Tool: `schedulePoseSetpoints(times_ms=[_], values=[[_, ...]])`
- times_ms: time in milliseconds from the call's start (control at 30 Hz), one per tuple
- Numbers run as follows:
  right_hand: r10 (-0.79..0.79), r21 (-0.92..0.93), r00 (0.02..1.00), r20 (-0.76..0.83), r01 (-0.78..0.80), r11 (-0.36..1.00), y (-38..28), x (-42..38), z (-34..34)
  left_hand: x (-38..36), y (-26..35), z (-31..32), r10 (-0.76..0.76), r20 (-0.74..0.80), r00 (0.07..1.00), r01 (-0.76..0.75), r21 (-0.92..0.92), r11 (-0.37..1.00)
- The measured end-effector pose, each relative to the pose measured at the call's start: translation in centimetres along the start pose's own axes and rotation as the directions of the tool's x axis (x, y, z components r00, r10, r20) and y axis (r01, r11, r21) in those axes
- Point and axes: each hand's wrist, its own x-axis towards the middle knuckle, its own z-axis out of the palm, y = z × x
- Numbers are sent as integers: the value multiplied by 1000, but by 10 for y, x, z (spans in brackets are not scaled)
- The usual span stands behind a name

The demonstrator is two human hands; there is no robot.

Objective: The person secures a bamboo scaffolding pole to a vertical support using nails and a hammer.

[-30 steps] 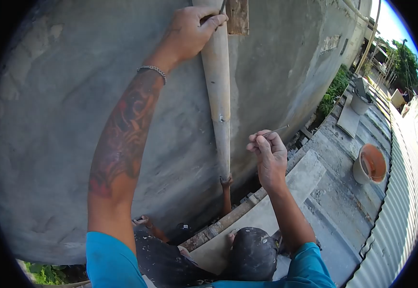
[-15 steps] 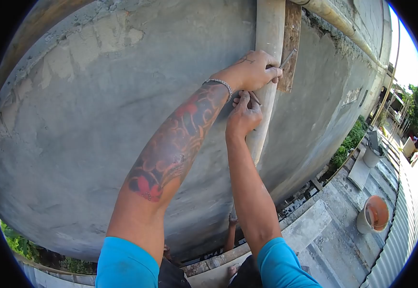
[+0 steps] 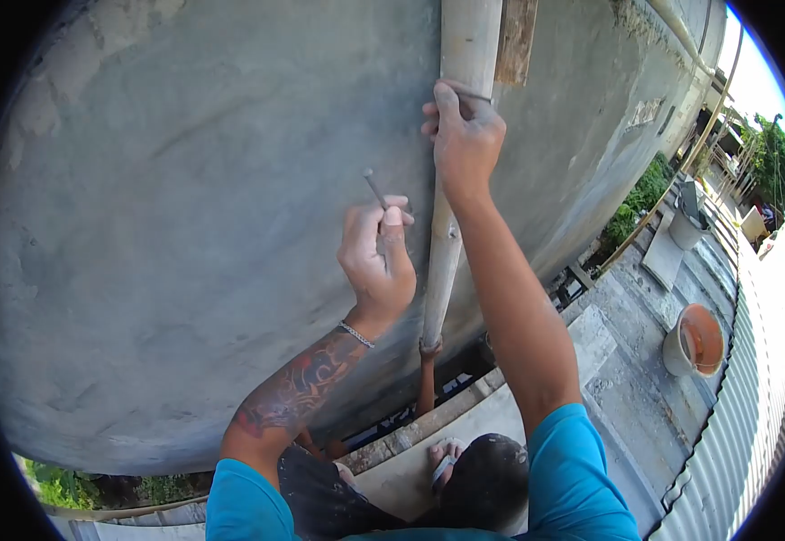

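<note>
A pale bamboo pole (image 3: 471, 41) stands upright against the grey plastered wall (image 3: 185, 198). My left hand (image 3: 376, 257) is in front of the wall, left of the pole, its fingers closed on a nail (image 3: 374, 187) whose head points up and left. Higher up, my right hand (image 3: 469, 144) is at the pole, pinching a thin dark metal rod (image 3: 467, 93) that lies across it. At the pole's lower end another person's hand (image 3: 430, 346) grips it from below.
A wooden board (image 3: 515, 43) is beside the pole's upper part. Below me runs a concrete ledge (image 3: 392, 451) with a gap along the wall. To the right, a bucket (image 3: 678, 347) and a second bucket (image 3: 686, 227) stand on a roof deck beside corrugated sheeting (image 3: 726, 451).
My left hand has come down and left, away from the board and pole, carrying the nail. My right hand has risen along the pole in view. The view has shifted lower.
</note>
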Motion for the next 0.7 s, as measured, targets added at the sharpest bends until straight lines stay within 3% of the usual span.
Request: schedulePoseSetpoints(times_ms=[67, 100, 133, 167, 200, 267, 300, 333, 400, 467, 533, 633, 700], values=[[-179, -107, 983, 33, 182, 977, 3, 11, -30, -125, -41, -1, -44, 417, 908, -5, 115, 993], [-155, -114, 988, 30, 157, 981, 3, 15, -43, -197, -63, -8, -72, 680, 730, 64, 37, 997], [-142, -120, 989, 28, 144, 982, -1, 17, -59, -266, -74, -17, -55, 900, 432, 42, 41, 998], [-135, -129, 991, 20, 136, 982, -5, 22, -71, -337, -83, -23, 8, 984, 179, -32, -2, 999], [-156, -145, 985, 70, 165, 976, -8, 23, -84, -384, -79, -20, -41, 962, -269, 187, 93, 978], [-90, -253, 989, 120, 118, 960, -12, -2, -136, -477, -60, -32, -94, 960, -265, 27, 105, 994], [-53, -239, 979, 195, 100, 966, -12, -16, -163, -492, -52, -52, 84, 992, 93, -101, -74, 992], [30, -332, 985, 172, 29, 943, -12, -40, -190, -492, -42, -47, 63, 998, 20, 74, -64, 995], [123, -455, 981, 151, -42, 889, -19, -79, -227, -490, -28, -34, 3, 999, -44, 42, -1, 999], [332, -525, 938, 104, -231, 819, -7, -123, -273, -501, -22, -19, -22, 991, -135, -34, 17, 999], [506, -500, 862, 16, -431, 751, 5, -164, -307, -505, -19, -14, 57, 991, -120, -43, -63, 997], [576, -574, 815, -72, -506, 644, 18, -213, -349, -521, -22, -3, 154, 980, -127, -121, -169, 978], [624, -696, 775, -105, -505, 510, 25, -242, -368, -509, -22, 0, 93, 996, -8, -16, -93, 996]])
